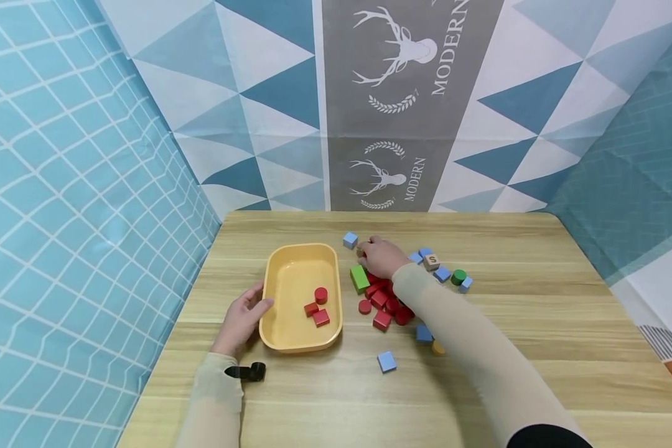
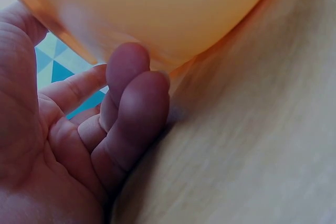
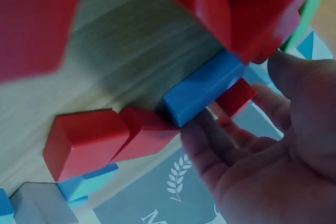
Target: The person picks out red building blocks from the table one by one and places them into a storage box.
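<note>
My left hand (image 1: pixel 243 314) grips the near left side of a yellow plastic tray (image 1: pixel 274 330), thumb over the rim. In the left wrist view, curled fingers (image 2: pixel 142 103) lie against the tray's outer wall. Inside the tray are a red cylinder (image 1: pixel 321 295) and two red blocks (image 1: pixel 322 318). My right hand (image 1: pixel 383 256) reaches over the far side of a pile of red blocks (image 1: pixel 378 298). In the right wrist view, its fingers are beside a blue block (image 3: pixel 205 87) and a small red block (image 3: pixel 236 99), with thumb and fingers apart. The palm hides some contact.
A green block (image 1: pixel 359 279) stands between tray and pile. Light blue blocks lie behind (image 1: pixel 350 240) and in front (image 1: pixel 387 362). Right of the pile are a lettered wooden cube (image 1: pixel 432 262), a green cylinder (image 1: pixel 458 277) and more blue blocks. A yellow piece (image 1: pixel 438 347) is partly under the right sleeve.
</note>
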Demonstrator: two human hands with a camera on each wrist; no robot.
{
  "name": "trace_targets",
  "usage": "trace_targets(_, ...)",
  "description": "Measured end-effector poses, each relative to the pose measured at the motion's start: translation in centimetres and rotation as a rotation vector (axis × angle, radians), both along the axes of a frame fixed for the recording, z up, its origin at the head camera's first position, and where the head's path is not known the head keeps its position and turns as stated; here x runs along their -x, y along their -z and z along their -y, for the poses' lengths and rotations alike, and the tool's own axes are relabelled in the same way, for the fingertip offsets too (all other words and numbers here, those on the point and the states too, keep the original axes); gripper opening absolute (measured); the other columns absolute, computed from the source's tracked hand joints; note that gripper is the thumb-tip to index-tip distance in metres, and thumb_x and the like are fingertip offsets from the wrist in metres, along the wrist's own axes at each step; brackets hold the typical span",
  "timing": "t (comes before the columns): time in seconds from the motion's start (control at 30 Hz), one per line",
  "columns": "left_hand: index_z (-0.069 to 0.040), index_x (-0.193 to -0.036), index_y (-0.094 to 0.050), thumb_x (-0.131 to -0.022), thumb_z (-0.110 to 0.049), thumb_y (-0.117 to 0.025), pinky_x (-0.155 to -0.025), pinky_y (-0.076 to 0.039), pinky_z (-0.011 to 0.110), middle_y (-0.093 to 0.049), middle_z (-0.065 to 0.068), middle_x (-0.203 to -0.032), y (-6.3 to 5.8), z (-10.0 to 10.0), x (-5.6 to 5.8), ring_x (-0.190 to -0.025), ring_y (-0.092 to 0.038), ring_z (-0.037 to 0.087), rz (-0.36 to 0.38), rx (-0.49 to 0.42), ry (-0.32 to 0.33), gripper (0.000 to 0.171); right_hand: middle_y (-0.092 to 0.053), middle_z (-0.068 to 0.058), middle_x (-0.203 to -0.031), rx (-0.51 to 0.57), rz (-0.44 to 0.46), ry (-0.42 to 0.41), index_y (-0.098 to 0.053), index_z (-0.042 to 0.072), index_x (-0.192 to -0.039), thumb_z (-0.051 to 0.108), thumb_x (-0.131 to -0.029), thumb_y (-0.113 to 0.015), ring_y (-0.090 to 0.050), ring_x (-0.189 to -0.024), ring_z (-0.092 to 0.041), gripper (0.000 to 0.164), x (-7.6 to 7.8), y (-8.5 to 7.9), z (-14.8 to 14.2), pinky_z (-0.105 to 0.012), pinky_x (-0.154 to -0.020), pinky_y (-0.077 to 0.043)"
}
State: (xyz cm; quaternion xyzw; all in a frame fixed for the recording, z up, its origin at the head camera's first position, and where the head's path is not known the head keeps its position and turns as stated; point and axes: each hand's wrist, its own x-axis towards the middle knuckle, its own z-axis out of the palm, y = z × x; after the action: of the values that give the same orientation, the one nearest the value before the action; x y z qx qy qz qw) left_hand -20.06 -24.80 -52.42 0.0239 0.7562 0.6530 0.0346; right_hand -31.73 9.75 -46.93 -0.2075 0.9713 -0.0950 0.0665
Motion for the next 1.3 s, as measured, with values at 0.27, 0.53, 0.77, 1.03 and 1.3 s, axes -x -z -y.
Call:
trace_targets(0.27,0.001,-0.149,-0.038,-0.097,-0.022,-0.065,-0.087,-0.049,0.014,-0.042,0.017,-0.147,-0.1,0.1,0.0,-0.126,-0.043,0.02,0.0,0.01,-0.001,0.063,-0.06,-0.012,-0.117,0.094,-0.09,0.033,-0.063,0.006,-0.128,0.014,-0.098,-0.059,-0.058,-0.102,-0.024,0.031,-0.3,-0.9,0.5,-0.042,-0.09,-0.054)
trace_targets(0.53,0.002,-0.149,-0.038,-0.097,-0.018,-0.065,-0.088,-0.047,0.013,-0.041,0.016,-0.148,-0.1,0.1,0.0,-0.128,-0.041,0.02,0.001,-0.01,-0.018,0.062,-0.047,-0.013,-0.141,0.257,-0.281,-0.129,-0.055,0.009,-0.138,0.032,-0.1,-0.058,-0.049,-0.12,-0.025,0.045,-4.1,-4.9,6.6,-0.043,-0.099,-0.049)
trace_targets(0.77,0.001,-0.148,-0.039,-0.096,-0.023,-0.066,-0.09,-0.048,0.015,-0.042,0.016,-0.147,0.2,-0.2,0.2,-0.128,-0.041,0.018,-0.009,0.013,-0.001,0.063,-0.057,-0.01,-0.127,0.12,-0.326,-0.365,-0.065,0.011,-0.126,0.031,-0.098,-0.061,-0.054,-0.11,-0.02,0.034,-7.0,-0.9,9.7,-0.036,-0.091,-0.054)
trace_targets(1.03,0.002,-0.148,-0.038,-0.097,-0.022,-0.065,-0.089,-0.048,0.015,-0.041,0.017,-0.147,0.0,-0.2,0.2,-0.127,-0.042,0.019,-0.004,0.025,-0.003,0.063,-0.066,0.0,-0.106,-0.027,-0.323,-0.393,-0.074,0.025,-0.106,0.032,-0.096,-0.061,-0.06,-0.09,-0.018,0.018,-7.6,0.9,10.0,-0.036,-0.082,-0.053)
trace_targets(1.3,0.002,-0.148,-0.038,-0.097,-0.021,-0.065,-0.09,-0.046,0.013,-0.041,0.016,-0.148,0.0,-0.2,0.1,-0.128,-0.041,0.017,0.005,0.033,-0.008,0.063,-0.067,0.002,-0.106,-0.05,-0.304,-0.366,-0.076,0.03,-0.103,0.033,-0.096,-0.061,-0.06,-0.093,-0.017,0.017,-7.8,1.1,10.1,-0.035,-0.078,-0.049)
